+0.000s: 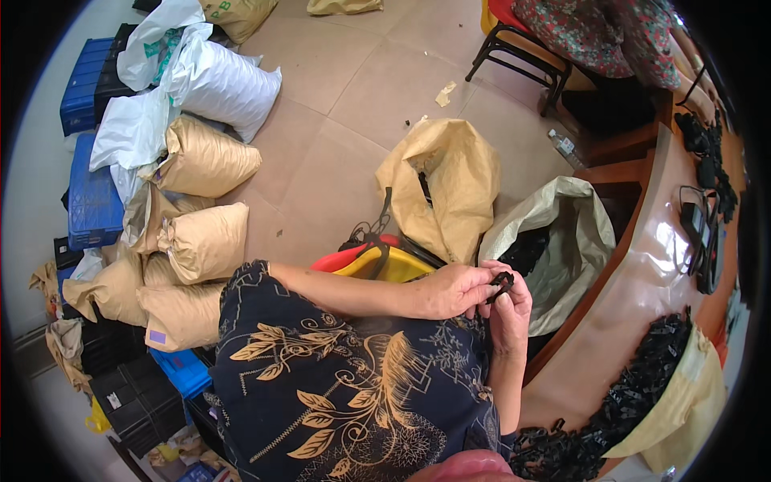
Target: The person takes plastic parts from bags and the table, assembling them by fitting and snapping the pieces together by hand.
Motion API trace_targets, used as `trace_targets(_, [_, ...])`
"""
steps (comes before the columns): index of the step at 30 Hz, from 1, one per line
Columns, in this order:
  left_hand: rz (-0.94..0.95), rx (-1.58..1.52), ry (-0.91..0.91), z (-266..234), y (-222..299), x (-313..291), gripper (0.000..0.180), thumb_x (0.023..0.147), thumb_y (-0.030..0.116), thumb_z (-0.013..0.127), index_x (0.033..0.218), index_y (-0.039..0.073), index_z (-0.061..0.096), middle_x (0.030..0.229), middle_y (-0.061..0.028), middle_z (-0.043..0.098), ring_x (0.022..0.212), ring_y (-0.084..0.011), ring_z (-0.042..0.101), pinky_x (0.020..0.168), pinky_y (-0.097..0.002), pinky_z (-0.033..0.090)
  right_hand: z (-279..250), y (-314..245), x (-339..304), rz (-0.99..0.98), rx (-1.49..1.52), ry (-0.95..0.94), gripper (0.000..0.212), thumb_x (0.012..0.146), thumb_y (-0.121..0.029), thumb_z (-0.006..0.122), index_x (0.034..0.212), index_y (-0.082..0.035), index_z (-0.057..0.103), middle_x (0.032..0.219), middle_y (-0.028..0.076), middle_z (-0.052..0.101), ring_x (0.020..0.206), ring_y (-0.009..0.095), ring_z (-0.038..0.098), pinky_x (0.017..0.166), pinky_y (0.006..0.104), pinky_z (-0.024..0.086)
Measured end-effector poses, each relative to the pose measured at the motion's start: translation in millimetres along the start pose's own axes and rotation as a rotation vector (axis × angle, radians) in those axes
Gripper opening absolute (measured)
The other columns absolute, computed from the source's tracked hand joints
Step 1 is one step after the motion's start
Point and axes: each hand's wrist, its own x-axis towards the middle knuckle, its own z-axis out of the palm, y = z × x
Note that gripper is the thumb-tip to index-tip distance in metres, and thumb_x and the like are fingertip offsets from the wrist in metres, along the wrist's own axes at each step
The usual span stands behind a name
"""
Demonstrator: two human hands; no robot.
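Note:
My left hand (pixel 459 290) reaches across from the left, its fingers pinched around a small black curved piece (pixel 501 286) that looks like plastic. My right hand (pixel 511 312) comes up from below and grips the same piece between thumb and fingers. Its exact kind is too small to make out. Just beyond my hands stands an open whitish woven sack (pixel 594 229) with black pieces (pixel 528 251) inside. Left of it is an open tan sack (pixel 470 177), with something dark showing in its mouth.
To my right, a curved brown desk (pixel 598 321) bears a heap of black pieces (pixel 642 394), a pale sack (pixel 683 410) and a black cabled device (pixel 700 229). Filled sacks (pixel 210 241) and blue crates (pixel 95 197) line the left wall. Another person (pixel 594 32) sits at the far right.

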Motion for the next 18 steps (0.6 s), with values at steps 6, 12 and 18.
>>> trace_targets(6, [0.006,0.166,-0.028,-2,10,0,0.024,0.103,0.019,0.049,0.095,-0.001,0.061,0.079,-0.0067,0.068,0.070,-0.0151,0.066,0.065,-0.0298,0.053,0,-2,-1,-0.029,-0.005,-0.038,0.044,0.086,-0.031,0.075,0.117,-0.002,0.062,0.129,0.017,0.055,0.110,0.020,0.056,0.092,0.0327,0.046])
trace_targets(12, [-0.024,0.193,-0.045,-2,14,-1,0.020,0.101,0.015,0.050,0.095,-0.001,0.060,0.076,-0.0071,0.068,0.069,-0.0173,0.066,0.064,-0.0315,0.053,-1,1,-2,-0.080,-0.014,-0.060,0.042,0.086,-0.028,0.075,0.116,-0.003,0.063,0.130,0.018,0.055,0.118,0.024,0.052,0.101,0.0374,0.041])
trace_targets(18, [0.095,0.229,-0.054,-3,2,0,0.026,0.103,0.021,0.047,0.106,-0.001,0.060,0.069,-0.0085,0.066,0.062,-0.0200,0.065,0.060,-0.0332,0.053,3,0,-3,-0.095,-0.017,-0.062,0.041,0.087,-0.027,0.074,0.117,-0.003,0.063,0.132,0.019,0.054,0.119,0.024,0.051,0.102,0.0377,0.041])
